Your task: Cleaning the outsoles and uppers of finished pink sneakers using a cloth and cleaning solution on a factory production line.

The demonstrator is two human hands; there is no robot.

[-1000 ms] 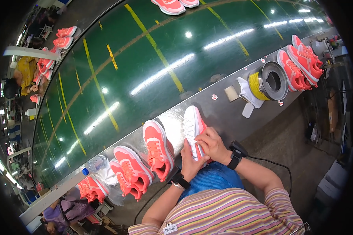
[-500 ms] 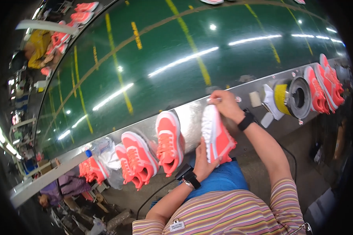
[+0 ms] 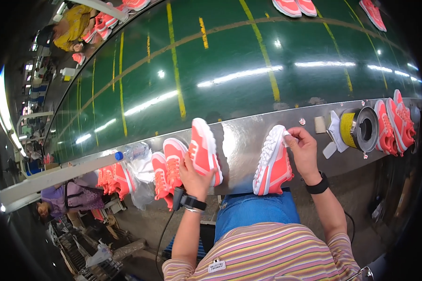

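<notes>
A coral sneaker point(image 3: 204, 152) with a white sole is tipped on its side at the bench edge, left of my lap. My left hand point(image 3: 195, 179) is closed on its heel end, hiding part of the upper. Straight ahead, another coral sneaker point(image 3: 272, 164) leans with its white sole facing left and its toe pointing away. Beside that toe my right hand point(image 3: 303, 151) pinches a small white piece point(image 3: 287, 135), cloth or paper, I cannot tell which. Two more coral sneakers point(image 3: 174, 161) rest left of my left hand, partly hidden by it.
A green conveyor belt point(image 3: 211, 56) with yellow lines runs beyond the metal ledge point(image 3: 241, 126). Right of me are a round tin point(image 3: 361, 127), a pale block point(image 3: 320, 125) and coral sneakers point(image 3: 393, 124). A clear bottle point(image 3: 136, 152) lies left. More sneakers point(image 3: 293, 6) sit across the belt.
My left hand has left the middle sneaker and moved left onto the neighbouring one, which is now turned on its side. My right hand stays by the middle sneaker's toe. The view has shifted.
</notes>
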